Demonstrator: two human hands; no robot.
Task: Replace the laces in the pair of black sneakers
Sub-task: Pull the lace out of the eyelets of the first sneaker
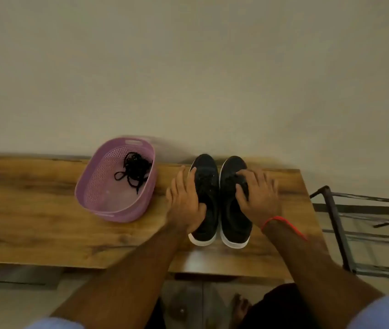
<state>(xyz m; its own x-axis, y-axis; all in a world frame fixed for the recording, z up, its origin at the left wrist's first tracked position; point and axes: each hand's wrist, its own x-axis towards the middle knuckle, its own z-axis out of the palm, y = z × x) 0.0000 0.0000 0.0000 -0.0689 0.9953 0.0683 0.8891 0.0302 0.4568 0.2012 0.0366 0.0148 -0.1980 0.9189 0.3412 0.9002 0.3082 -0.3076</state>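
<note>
Far left of the sneakers, on the wooden desk [34, 210]: a lilac perforated basket [93, 193] holding a tangle of black laces [133, 171].

Just right of the basket, against the outer side of the left sneaker [205, 200]: the left hand [185, 198], fingers fairly straight along the upper, thumb hooked over near the collar — a light steadying hold, not a firm clamp.

Touching that shoe on its right: the right sneaker [235, 210], toes toward the wall, heels toward the desk's near edge. Over its lace area, the right hand [258, 198], fingers curled down onto the upper and tongue, thumb pressed in; red thread [283, 222] at the wrist. Further right of the sneakers, off the desk: a dark metal rack [355, 222].

Likely risks: heels close to the near edge, so a sharp tug on a lace could drag a shoe off; black laces on black fabric in dim light — easy to skip an eyelet or cross unevenly; the basket bundle looks knotted and could snag when pulled out.

No brand, label or writing legible anywhere.
</note>
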